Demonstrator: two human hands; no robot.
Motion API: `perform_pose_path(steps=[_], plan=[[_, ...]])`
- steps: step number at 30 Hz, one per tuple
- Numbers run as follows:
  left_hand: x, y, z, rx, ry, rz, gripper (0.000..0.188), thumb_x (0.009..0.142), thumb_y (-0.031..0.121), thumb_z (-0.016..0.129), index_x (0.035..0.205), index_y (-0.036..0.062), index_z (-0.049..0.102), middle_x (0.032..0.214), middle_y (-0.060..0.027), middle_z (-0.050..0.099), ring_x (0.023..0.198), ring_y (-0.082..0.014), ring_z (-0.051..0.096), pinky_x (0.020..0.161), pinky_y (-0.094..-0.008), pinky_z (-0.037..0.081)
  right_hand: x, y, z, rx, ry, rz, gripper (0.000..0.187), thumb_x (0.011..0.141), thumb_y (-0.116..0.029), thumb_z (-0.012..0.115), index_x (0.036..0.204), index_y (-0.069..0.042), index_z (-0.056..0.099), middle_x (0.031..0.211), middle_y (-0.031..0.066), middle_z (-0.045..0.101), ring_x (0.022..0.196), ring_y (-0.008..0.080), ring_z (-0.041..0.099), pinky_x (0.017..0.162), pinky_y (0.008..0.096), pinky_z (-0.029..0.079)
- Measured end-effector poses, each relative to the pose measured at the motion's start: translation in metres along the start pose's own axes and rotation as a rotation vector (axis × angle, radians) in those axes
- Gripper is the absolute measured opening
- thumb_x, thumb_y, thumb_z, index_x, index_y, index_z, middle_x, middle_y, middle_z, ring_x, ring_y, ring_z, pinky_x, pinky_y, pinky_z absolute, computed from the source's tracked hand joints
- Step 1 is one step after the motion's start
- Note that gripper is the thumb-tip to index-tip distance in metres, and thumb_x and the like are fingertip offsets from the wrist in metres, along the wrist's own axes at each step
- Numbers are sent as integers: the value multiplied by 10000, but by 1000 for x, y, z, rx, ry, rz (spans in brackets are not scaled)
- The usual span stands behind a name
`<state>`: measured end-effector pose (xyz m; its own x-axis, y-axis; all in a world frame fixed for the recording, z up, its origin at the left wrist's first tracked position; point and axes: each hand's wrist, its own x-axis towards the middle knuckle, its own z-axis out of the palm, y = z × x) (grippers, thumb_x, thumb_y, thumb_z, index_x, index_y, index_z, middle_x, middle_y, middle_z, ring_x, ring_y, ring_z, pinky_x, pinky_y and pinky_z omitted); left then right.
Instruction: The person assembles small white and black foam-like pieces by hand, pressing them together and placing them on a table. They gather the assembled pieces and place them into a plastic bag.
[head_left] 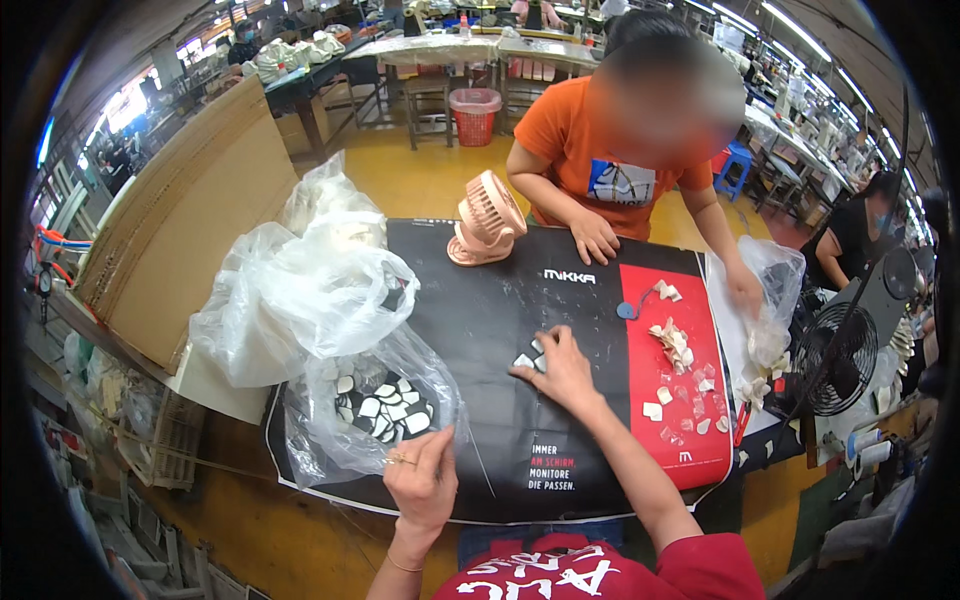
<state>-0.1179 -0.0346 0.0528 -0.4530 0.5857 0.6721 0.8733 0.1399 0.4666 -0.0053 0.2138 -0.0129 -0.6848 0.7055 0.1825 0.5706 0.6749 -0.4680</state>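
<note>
My left hand [421, 484] is closed at the near right edge of a clear plastic bag [455, 385], its fingertips pinching the film. Inside the open bag lies a heap of small white pieces with black edges or backs [395, 408]. On the black part of the table mat [480, 330], my right hand [563, 372] reaches over a few similar small pieces [524, 361]. Its thumb and fingers are apart around them, touching or nearly touching; the undersides of the fingers are hidden.
Behind the open bag bulges another plastic bag [300, 285], beside a cardboard panel [190, 220]. A pink fan [487, 220] stands at the far edge. Cream scraps [672, 345] and a blue round tape measure [627, 311] lie on the red area. Opposite stands a person in orange [560, 130]. A black fan [835, 358] is at right.
</note>
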Motion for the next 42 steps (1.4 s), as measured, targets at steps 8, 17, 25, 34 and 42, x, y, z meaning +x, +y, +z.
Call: perform_pose_path(steps=[8, 17, 25, 34, 42], plan=[[-8, 2, 0, -30, -11, -4, 239, 767, -34, 742, 986, 59, 722, 844, -87, 690, 748, -270, 655, 674, -371, 497, -9, 1, 8, 132, 1, 136, 366, 803, -223, 803, 1075, -19, 668, 1048, 200, 636, 995, 387, 632, 882, 452, 509], [-18, 2, -1, -33, -7, -4, 237, 768, -49, 740, 983, 49, 718, 864, -96, 692, 767, -280, 658, 685, -376, 506, -25, 7, -5, 273, -21, 108, 292, 773, -99, 806, 983, -13, 623, 1042, 182, 622, 1037, 400, 616, 888, 452, 501], [-21, 5, -3, -12, -22, 5, 214, 772, -31, 754, 970, 45, 721, 862, -96, 699, 772, -277, 670, 692, -374, 516, 8, -52, -21, 1014, -213, 222, 340, 737, -69, 868, 927, -5, 594, 858, 66, 664, 698, 77, 605, 633, 255, 532], [-16, 1, -39, 209, 144, -185, 499, 769, 216, 824, 1197, 25, 652, 1272, -201, 527, 1194, -353, 501, 1000, -458, 398, 25, -139, 5, 430, -25, -213, 603, 794, -460, 809, 1139, 13, 666, 1244, 223, 563, 1197, 387, 530, 993, 446, 461], [-7, -81, -55, -73, -39, -664, 557, 875, 206, 732, 1309, -89, 545, 1132, -237, 656, 1047, -294, 629, 938, -391, 469, 23, -132, 24, 887, -489, -105, 426, 916, -215, 698, 1231, 58, 609, 814, 47, 668, 709, 79, 565, 610, 261, 446]])
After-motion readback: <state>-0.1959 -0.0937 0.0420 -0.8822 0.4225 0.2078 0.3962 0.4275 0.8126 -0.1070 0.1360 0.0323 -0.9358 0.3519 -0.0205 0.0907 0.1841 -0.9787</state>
